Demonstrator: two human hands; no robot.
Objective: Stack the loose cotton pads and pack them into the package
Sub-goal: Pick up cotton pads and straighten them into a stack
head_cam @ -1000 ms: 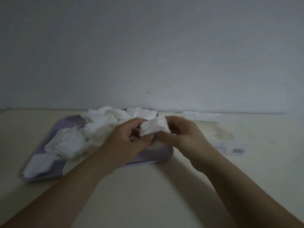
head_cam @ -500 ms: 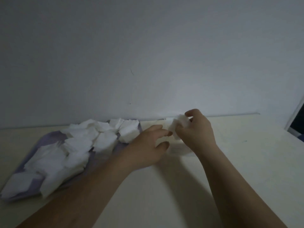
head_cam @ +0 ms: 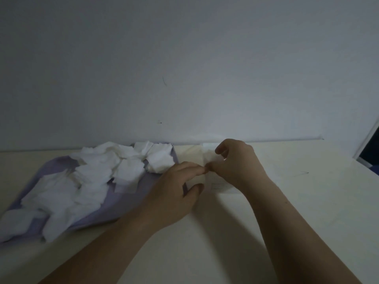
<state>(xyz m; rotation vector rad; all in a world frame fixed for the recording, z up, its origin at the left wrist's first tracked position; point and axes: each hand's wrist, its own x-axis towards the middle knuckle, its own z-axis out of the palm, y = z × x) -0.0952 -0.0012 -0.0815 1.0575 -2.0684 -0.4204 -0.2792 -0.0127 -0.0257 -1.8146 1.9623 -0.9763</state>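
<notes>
Several loose white cotton pads [head_cam: 92,177] lie heaped on a lavender tray [head_cam: 131,203] at the left. The pale, see-through package [head_cam: 191,155] lies flat on the table just right of the tray, its white far end [head_cam: 209,146] near the wall. My left hand [head_cam: 178,189] holds the package's left edge, fingers above and thumb below. My right hand [head_cam: 238,165] is curled over the package and pinches its film where the two hands' fingertips meet. The small stack of pads from earlier is hidden from view.
The cream table [head_cam: 307,201] runs back to a plain white wall [head_cam: 184,68]. A dark opening with a white frame [head_cam: 369,148] shows at the far right edge. The tray's near corner reaches the left edge of the view.
Both hands moved right from above the tray to the package. The stack of pads seen in my right hand is out of sight now, and both hands are on the package.
</notes>
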